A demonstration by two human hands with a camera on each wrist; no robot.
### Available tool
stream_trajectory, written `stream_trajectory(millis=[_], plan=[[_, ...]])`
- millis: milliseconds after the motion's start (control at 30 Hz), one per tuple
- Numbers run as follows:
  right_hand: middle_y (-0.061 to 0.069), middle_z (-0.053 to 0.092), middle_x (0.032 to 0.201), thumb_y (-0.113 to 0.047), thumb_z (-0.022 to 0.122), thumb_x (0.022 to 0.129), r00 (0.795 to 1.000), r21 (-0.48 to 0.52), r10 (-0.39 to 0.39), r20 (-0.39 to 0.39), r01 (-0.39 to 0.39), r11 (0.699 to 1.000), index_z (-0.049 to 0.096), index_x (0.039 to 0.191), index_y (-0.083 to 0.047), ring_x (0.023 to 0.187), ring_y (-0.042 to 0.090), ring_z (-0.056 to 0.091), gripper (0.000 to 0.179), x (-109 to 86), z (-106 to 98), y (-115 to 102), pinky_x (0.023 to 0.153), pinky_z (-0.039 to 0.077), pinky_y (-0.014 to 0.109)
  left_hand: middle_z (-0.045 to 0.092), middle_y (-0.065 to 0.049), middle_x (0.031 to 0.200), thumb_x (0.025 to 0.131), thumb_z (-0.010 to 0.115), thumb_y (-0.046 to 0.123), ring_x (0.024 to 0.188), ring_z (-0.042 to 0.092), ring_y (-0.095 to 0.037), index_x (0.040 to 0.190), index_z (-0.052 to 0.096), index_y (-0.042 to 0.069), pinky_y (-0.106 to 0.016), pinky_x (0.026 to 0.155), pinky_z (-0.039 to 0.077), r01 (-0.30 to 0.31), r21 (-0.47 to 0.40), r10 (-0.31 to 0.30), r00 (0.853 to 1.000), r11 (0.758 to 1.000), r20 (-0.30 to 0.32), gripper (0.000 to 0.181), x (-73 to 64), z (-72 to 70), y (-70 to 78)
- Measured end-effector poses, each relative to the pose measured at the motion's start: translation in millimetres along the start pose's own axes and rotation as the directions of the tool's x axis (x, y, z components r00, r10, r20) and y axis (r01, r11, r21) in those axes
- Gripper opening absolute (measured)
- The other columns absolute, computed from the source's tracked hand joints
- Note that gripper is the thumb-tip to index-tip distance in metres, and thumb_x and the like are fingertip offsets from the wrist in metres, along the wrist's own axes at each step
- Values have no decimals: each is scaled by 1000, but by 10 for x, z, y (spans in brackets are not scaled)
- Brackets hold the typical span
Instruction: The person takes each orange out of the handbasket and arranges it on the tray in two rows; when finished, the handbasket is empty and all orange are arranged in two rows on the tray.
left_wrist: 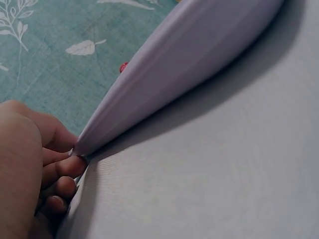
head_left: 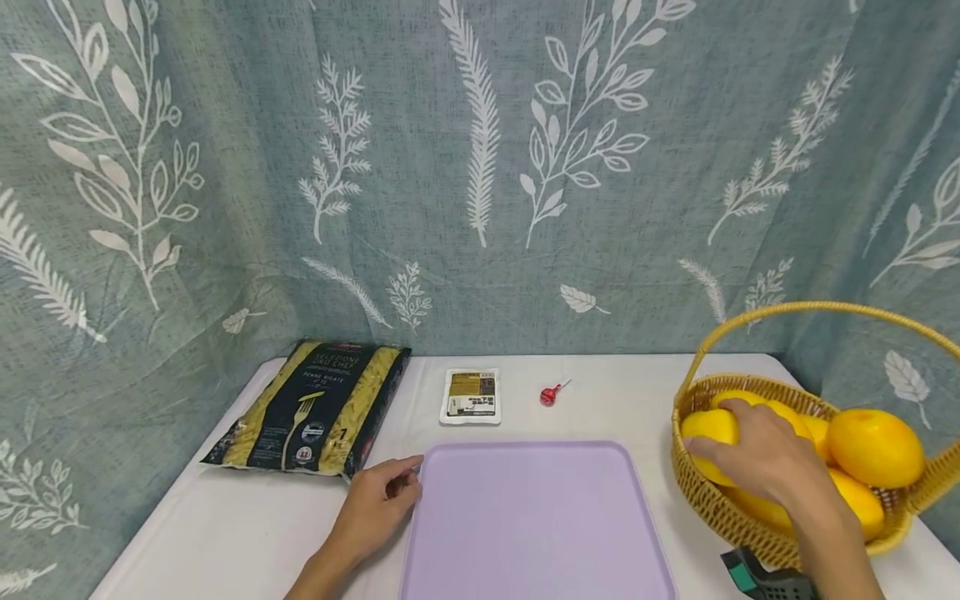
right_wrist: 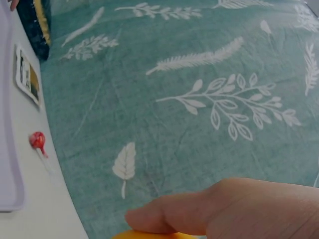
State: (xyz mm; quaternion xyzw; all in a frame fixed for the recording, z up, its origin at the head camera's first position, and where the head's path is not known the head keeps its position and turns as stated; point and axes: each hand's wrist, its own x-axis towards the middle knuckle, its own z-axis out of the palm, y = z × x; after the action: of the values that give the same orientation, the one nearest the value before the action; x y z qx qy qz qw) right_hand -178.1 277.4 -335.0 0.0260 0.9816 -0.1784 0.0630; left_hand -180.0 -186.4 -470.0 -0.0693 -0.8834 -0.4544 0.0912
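At the left rim of a lilac tray [head_left: 525, 517], my left hand [head_left: 378, 508] pinches the edge near the far corner. The left wrist view shows its fingertips [left_wrist: 75, 164] close against the tray's outer wall [left_wrist: 164, 74]. My right hand [head_left: 772, 458] reaches into a woven basket [head_left: 705, 508] and grips a smooth yellow fruit [head_left: 708, 429], thumb on the near side and fingers over the top. Only the fruit's upper part shows in the right wrist view, under the thumb [right_wrist: 169, 214]. Several other yellow fruits lie in the basket, with a rounder orange-yellow fruit [head_left: 877, 447] on the right.
Left of the tray's far end lies a bag of penne pasta [head_left: 307, 408]. A small flat packet [head_left: 470, 397] and a red lollipop [head_left: 550, 394] lie behind the tray. The basket's tall handle [head_left: 817, 307] arches over the fruit. A patterned green curtain [head_left: 420, 167] backs the white table.
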Motion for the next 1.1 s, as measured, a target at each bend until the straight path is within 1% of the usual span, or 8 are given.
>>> stream_trajectory(millis=[100,167,267,400,600,767,900,1100], plan=[[42,36,143,-65,62,88,1000,29,11,-14,-10,1000,32,150,10,126,63,37,101,-4,-6,9,94,32,76,62,6,79,86,68,-2,72,54,-8,119,74,1,-23,65,48,-8,4,8,1000,1000,-8,33,6,6,16],[42,38,142,-63,62,88,1000,40,16,-22,-15,999,32,150,11,124,62,39,101,-12,-15,7,92,35,73,62,7,79,86,68,-2,71,54,-8,118,74,0,-23,65,48,-10,9,10,1000,1000,-12,33,9,13,27],[39,45,137,-60,63,88,999,60,16,-45,-14,998,33,149,11,112,54,49,98,-31,-30,-16,83,43,62,62,7,78,86,68,-2,70,54,-8,117,74,0,-22,64,48,-9,17,10,1000,1000,-18,32,7,23,38],[33,52,131,-58,63,89,994,89,-2,-109,12,996,39,146,10,103,44,52,92,-65,-33,-115,78,41,56,62,6,78,86,68,-2,71,54,-8,117,74,0,-22,65,48,-4,16,4,1000,1000,-18,32,1,29,42],[29,54,136,-50,63,91,978,127,-64,-197,90,988,47,144,2,108,45,53,76,-101,20,-400,82,41,58,62,6,79,86,67,-2,72,54,-8,117,74,1,-22,66,48,3,22,-3,1000,1000,-22,32,-6,16,30],[25,59,128,-41,65,90,953,159,-118,-278,167,973,51,142,1,101,39,56,69,-118,62,-665,78,44,50,62,6,79,86,67,-2,72,54,-8,117,74,1,-22,66,48,4,20,-4,1000,1000,-13,32,-1,18,20],[20,61,124,-40,67,89,944,192,-133,-301,197,961,53,141,-4,92,33,57,65,-127,105,-863,70,46,40,62,6,79,87,67,-1,72,54,-8,117,74,1,-23,66,48,-1,19,1,1000,1000,-18,32,16,27,13],[16,61,122,-41,69,87,944,254,-139,-300,220,942,55,139,-10,93,29,57,62,-118,244,-1102,71,47,39,61,7,77,87,68,-1,70,53,-7,116,75,1,-22,64,47,4,28,-3,1000,1000,-26,31,12,35,0]])
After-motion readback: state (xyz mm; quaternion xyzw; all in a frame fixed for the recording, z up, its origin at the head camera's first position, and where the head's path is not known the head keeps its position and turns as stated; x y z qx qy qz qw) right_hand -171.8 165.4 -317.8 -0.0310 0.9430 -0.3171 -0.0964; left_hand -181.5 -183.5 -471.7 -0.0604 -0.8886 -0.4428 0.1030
